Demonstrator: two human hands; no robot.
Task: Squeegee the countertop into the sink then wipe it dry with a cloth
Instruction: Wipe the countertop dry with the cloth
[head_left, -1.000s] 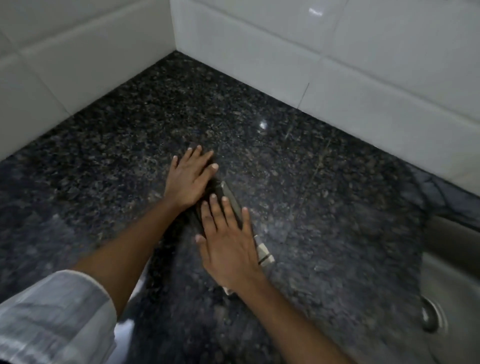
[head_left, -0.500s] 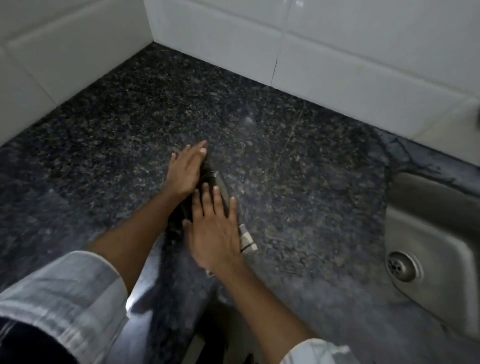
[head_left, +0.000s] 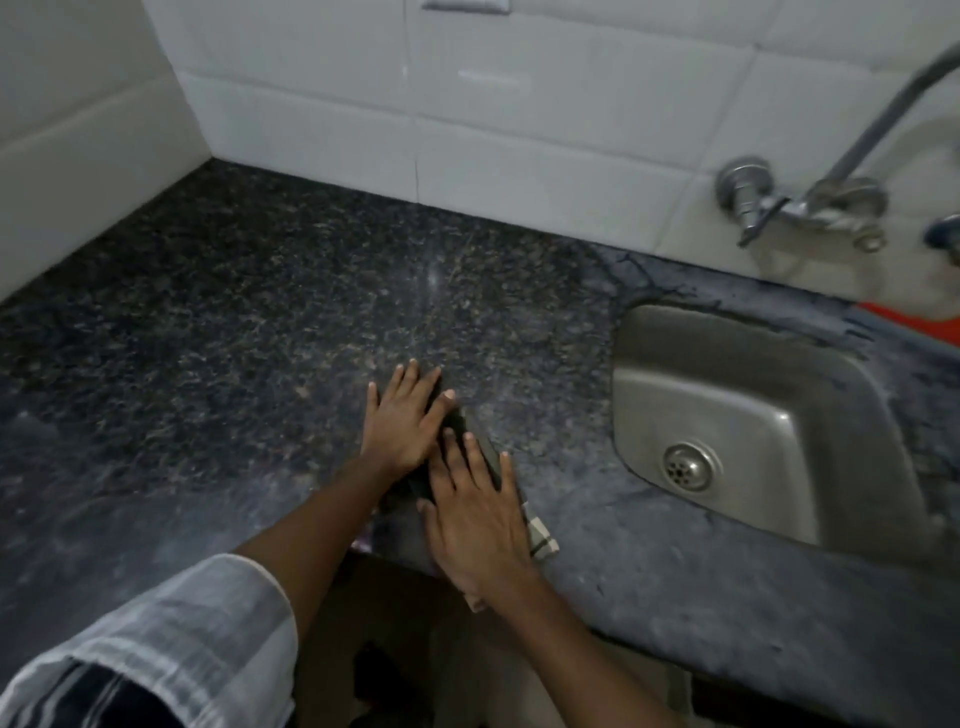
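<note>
Mostly hidden, the cloth (head_left: 540, 535) lies under flat left hand (head_left: 402, 421) and right hand (head_left: 475, 525), fingers (head_left: 470, 452) spread, perhaps folded.

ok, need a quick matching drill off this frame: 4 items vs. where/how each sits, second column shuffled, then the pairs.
Items:
1. left hand
2. right hand
3. sink
4. faucet

Places/states:
A. mounted on the tiled wall
B. flat on the cloth, nearer the counter's front edge
C. set into the countertop, right of the hands
D. flat on the cloth, farther from the front edge

Pairs: 1-D, 2-B, 3-C, 4-A
</note>
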